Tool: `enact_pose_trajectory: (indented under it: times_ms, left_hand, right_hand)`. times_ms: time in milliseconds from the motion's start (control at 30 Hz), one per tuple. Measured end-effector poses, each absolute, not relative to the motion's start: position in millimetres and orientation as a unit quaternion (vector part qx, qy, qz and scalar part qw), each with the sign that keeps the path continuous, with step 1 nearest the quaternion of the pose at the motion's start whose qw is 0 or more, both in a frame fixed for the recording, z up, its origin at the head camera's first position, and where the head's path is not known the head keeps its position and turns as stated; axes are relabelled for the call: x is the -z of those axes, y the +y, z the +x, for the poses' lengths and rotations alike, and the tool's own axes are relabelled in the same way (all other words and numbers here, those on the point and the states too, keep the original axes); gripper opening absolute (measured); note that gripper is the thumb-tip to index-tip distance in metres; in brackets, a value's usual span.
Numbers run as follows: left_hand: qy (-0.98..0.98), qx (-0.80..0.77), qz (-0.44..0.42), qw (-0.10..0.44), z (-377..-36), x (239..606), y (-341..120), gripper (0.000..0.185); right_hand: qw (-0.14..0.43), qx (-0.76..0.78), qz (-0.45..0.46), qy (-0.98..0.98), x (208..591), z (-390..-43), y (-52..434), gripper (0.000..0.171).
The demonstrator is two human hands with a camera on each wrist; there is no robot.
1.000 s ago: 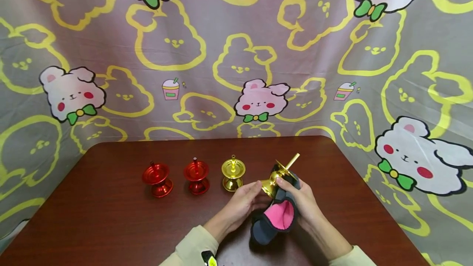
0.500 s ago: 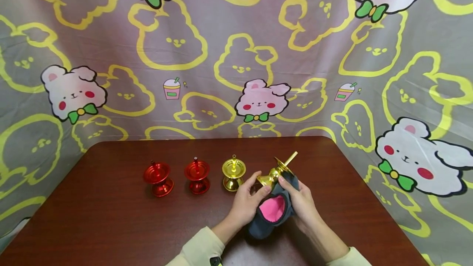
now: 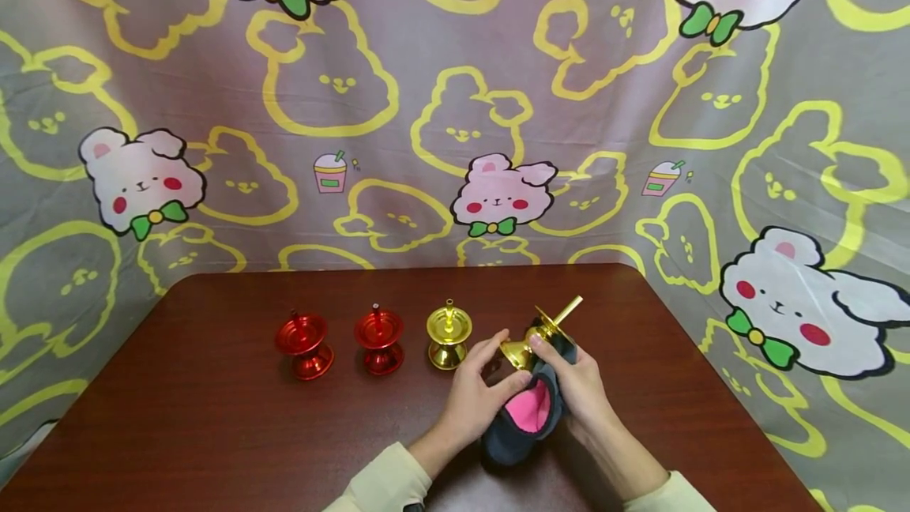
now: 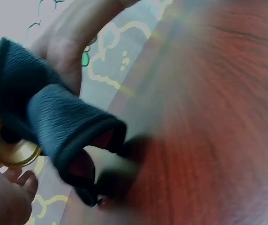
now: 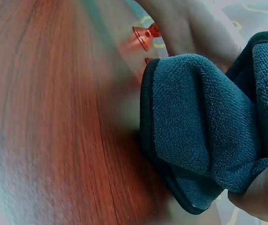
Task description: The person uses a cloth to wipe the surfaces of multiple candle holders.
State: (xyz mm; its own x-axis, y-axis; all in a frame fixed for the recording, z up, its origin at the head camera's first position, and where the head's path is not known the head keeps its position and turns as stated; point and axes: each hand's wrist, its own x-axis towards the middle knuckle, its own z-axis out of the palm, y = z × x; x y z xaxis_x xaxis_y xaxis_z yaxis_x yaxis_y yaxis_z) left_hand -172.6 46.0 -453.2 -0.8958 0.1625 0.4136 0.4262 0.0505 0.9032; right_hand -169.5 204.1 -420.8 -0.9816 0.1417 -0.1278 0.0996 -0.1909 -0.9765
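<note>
A gold candle holder [image 3: 520, 352] with a dish and a thin stem is tilted in the air between my hands. My right hand [image 3: 584, 389] grips a dark blue-grey cloth [image 3: 508, 437] against the holder's middle, thumb on the near side. Pink lining shows in the cloth's fold, which hangs below. The fingers and thumb of my left hand [image 3: 472, 397] are around the holder's flared base. In the left wrist view the gold base [image 4: 19, 153] lies at the fingers; in the right wrist view the cloth [image 5: 185, 112] hides the holder.
A second gold candle holder [image 3: 449, 330] stands upright left of my hands. Farther left stand two red candle holders, the nearer one [image 3: 379, 334] and the outer one [image 3: 304, 342]. A patterned curtain [image 3: 398, 101] rises behind the brown table [image 3: 235, 417].
My left hand has shifted right and up, its fingers now around the holder's base. The cloth's pink fold has moved slightly, and the holder's tilt varies a little.
</note>
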Motion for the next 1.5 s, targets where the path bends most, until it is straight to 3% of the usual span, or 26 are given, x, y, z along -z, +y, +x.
enact_pose_trajectory:
  times_ms: [233,367,533,767,933,1267,1367,1500]
  left_hand:
    - [-0.686,0.703,-0.185,-0.043,-174.0,449.8,39.5,0.049]
    - [-0.641,0.738,-0.191,-0.09,-173.0,449.8,38.3,0.045]
    - [-0.636,0.748,-0.187,-0.044,-174.4,448.6,40.9,0.037]
    - [-0.653,0.74,-0.159,0.033,-175.9,450.7,47.8,0.054]
    - [-0.663,0.727,-0.15,0.095,-175.6,450.9,52.1,0.059]
    - [-0.714,0.662,-0.17,0.151,-172.3,453.9,47.8,0.066]
    - [-0.723,0.648,-0.192,0.146,-172.1,454.5,42.0,0.063]
    - [-0.692,0.684,-0.217,0.077,-174.2,451.5,33.2,0.054]
  right_hand:
    - [-0.005,-0.776,-0.074,-0.626,419.1,-166.3,208.3,0.038]
    - [-0.003,-0.777,-0.06,-0.626,418.1,-164.9,207.0,0.035]
    - [0.016,-0.775,-0.07,-0.628,419.0,-166.0,204.8,0.034]
    - [0.033,-0.774,-0.089,-0.626,423.4,-167.7,201.8,0.032]
    - [0.036,-0.772,-0.086,-0.628,422.7,-168.0,200.2,0.038]
    - [0.026,-0.75,-0.076,-0.657,421.4,-169.9,194.0,0.052]
    - [0.028,-0.755,-0.075,-0.65,420.9,-171.1,194.9,0.052]
    - [0.026,-0.765,-0.071,-0.639,420.3,-171.3,198.4,0.045]
